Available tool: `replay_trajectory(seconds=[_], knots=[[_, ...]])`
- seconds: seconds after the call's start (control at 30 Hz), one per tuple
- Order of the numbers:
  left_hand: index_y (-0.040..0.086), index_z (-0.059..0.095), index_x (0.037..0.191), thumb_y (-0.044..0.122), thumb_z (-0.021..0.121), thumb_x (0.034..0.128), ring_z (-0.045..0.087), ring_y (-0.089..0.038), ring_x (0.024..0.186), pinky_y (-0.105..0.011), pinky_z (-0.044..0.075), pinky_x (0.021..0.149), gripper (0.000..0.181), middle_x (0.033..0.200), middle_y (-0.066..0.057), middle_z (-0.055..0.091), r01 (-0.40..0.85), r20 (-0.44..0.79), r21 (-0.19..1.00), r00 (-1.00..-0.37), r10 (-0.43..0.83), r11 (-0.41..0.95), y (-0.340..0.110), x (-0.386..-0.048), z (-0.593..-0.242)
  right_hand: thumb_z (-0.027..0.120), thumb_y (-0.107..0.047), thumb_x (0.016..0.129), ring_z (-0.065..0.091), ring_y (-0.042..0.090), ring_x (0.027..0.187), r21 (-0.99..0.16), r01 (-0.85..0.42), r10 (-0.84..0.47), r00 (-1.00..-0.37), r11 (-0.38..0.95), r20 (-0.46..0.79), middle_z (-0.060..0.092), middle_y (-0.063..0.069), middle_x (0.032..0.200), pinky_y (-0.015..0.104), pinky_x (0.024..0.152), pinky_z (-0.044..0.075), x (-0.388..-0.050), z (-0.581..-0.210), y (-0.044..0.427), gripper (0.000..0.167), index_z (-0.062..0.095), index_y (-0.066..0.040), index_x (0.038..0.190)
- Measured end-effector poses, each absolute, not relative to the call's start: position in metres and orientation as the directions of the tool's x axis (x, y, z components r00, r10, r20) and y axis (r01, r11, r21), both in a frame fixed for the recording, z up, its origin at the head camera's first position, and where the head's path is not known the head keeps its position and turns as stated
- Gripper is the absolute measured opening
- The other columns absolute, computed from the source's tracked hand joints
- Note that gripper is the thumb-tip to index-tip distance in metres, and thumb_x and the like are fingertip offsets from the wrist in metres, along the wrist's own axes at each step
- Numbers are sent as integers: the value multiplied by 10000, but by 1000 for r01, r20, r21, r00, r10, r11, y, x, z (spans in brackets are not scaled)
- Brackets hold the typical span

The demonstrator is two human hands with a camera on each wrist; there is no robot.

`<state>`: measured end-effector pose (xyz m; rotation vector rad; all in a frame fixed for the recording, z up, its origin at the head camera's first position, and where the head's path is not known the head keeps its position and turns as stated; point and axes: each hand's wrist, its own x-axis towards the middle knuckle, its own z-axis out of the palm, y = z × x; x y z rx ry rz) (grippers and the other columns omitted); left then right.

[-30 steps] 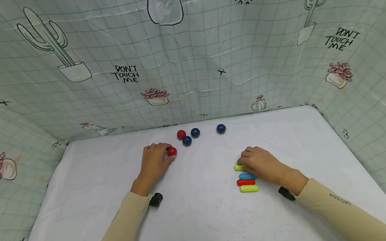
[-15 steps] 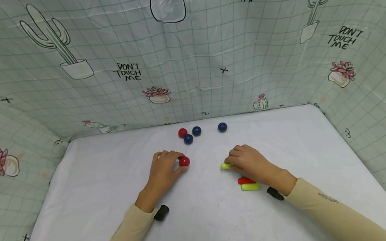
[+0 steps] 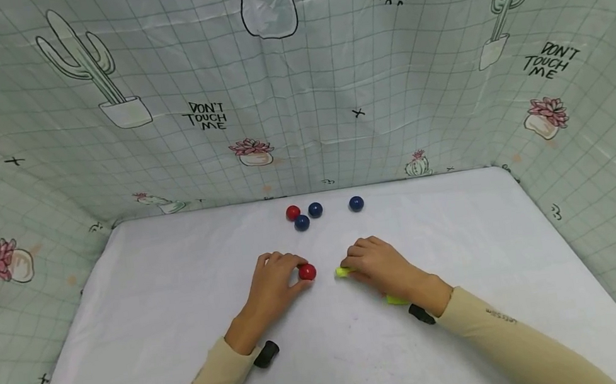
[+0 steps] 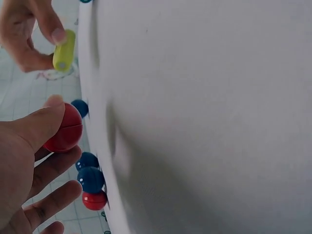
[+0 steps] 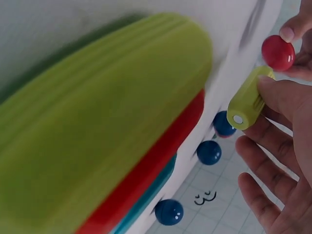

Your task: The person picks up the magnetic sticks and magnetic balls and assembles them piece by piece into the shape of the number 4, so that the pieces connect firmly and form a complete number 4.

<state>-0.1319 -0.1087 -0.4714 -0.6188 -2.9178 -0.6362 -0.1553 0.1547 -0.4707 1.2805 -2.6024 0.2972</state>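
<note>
My left hand (image 3: 274,286) pinches a red ball (image 3: 307,272) between thumb and fingers near the middle of the table. Just right of it, my right hand (image 3: 383,266) holds a yellow-green stick (image 3: 342,272) by thumb and forefinger. A small gap separates ball and stick. In the left wrist view the ball (image 4: 66,127) sits against the thumb tip, with the stick (image 4: 64,51) beyond it. The right wrist view shows the held stick's (image 5: 246,103) round end with a pale disc, and the other fingers spread loosely.
Toward the back edge lie a red ball (image 3: 292,213) and blue balls (image 3: 315,210), (image 3: 302,222), with another blue ball (image 3: 356,203) to their right. Beneath my right forearm are a yellow-green stick (image 5: 107,117), a red stick (image 5: 146,168) and a blue stick (image 5: 148,195).
My left hand has carried the red ball right and toward the front. My right hand has brought the yellow-green stick left, away from the row of sticks, and the two hands are closer together.
</note>
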Motion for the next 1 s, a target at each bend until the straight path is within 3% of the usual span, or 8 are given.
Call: replay_trajectory(seconds=[0.73, 1.0], knots=[[107, 752, 1120, 271, 902, 862, 640, -221, 999, -504, 440, 1060, 341, 1082, -26, 777, 463, 206, 405, -886, 415, 788, -99, -124, -479, 860, -166, 903, 648, 165, 969, -67, -825, -775, -552, 561, 306, 722, -32, 984, 357, 927, 540, -155, -472, 135, 168, 805, -143, 1060], [110, 756, 1127, 254, 904, 858, 643, -224, 1001, -506, 441, 1057, 340, 1086, -25, 777, 465, 213, 410, -885, 413, 785, -101, -122, -479, 857, -196, 910, 657, 170, 987, -75, -819, -775, -564, 569, 284, 731, -25, 1004, 366, 940, 541, -154, -471, 134, 190, 800, -135, 1081]])
